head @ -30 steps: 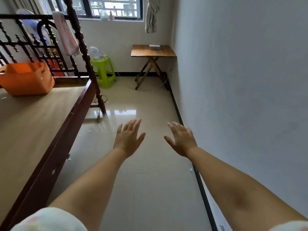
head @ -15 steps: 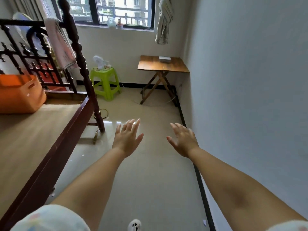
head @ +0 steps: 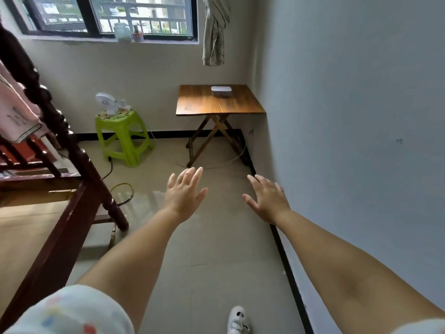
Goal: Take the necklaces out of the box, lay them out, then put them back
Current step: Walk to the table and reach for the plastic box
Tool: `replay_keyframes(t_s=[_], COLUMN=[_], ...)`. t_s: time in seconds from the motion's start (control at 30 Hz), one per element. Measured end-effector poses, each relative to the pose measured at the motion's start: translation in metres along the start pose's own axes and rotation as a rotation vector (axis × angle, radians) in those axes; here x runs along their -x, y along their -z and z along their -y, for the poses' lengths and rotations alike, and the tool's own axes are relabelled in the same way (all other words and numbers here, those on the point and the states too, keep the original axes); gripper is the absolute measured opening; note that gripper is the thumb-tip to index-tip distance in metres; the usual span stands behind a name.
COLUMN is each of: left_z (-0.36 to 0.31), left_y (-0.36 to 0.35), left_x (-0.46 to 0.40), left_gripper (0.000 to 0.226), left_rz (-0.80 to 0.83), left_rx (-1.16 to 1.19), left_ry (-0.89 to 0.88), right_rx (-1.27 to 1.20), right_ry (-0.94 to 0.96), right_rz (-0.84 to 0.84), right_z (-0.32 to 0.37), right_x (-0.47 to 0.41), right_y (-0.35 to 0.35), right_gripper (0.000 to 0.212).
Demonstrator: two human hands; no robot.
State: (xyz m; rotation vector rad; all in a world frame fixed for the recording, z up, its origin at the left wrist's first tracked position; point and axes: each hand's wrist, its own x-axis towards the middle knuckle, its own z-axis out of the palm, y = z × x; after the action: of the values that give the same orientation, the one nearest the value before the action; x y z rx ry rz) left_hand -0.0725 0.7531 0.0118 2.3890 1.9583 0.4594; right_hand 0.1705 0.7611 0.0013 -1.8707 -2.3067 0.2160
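Note:
A small white box [head: 221, 91] with its lid down sits on the far side of a wooden folding table [head: 204, 104] in the room's corner. No necklace shows. My left hand [head: 184, 194] and my right hand [head: 267, 198] are stretched out in front of me over the floor, palms down, fingers spread, holding nothing. Both hands are well short of the table.
A dark wooden bed frame [head: 72, 213] runs along the left with a pink cloth [head: 16, 114] on its rail. A green plastic stool [head: 121, 136] carrying a small white fan [head: 109, 102] stands left of the table. The wall [head: 361, 116] is close on the right. A white shoe [head: 237, 319] shows below.
The view has moved forward along the floor: the table, box and stool are larger and nearer. The orange basket on the bed has left the view. Both hands stay spread.

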Motion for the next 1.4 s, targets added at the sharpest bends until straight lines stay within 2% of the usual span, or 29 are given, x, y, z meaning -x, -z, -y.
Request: replay_keyframes(t_s=[0.27, 0.5, 0.87, 1.13, 1.4], left_z=[0.009, 0.058, 0.151, 0.176, 0.194], left_y=[-0.030, -0.067, -0.085, -0.130, -0.170], left_x=[-0.172, -0.299, -0.557, -0.707, -0.862], left_gripper=[0.059, 0.058, 0.058, 0.058, 0.059], left_rz=[-0.023, 0.011, 0.034, 0.096, 0.121], left_rx=[-0.015, -0.022, -0.066, -0.054, -0.032], left_ry=[0.056, 0.110, 0.062, -0.015, 0.056], right_rx=[0.037, 0.057, 0.043, 0.069, 0.104], right_ry=[0.028, 0.088, 0.006, -0.049, -0.003], right_rz=[0.046, 0.065, 0.018, 0.062, 0.106], right_z=[-0.065, -0.087, -0.112, -0.162, -0.217], right_x=[-0.177, -0.330, -0.574, -0.720, -0.882], right_y=[0.022, 0.012, 0.015, 0.006, 0.013], right_gripper=[0.063, 0.062, 0.061, 0.060, 0.061])
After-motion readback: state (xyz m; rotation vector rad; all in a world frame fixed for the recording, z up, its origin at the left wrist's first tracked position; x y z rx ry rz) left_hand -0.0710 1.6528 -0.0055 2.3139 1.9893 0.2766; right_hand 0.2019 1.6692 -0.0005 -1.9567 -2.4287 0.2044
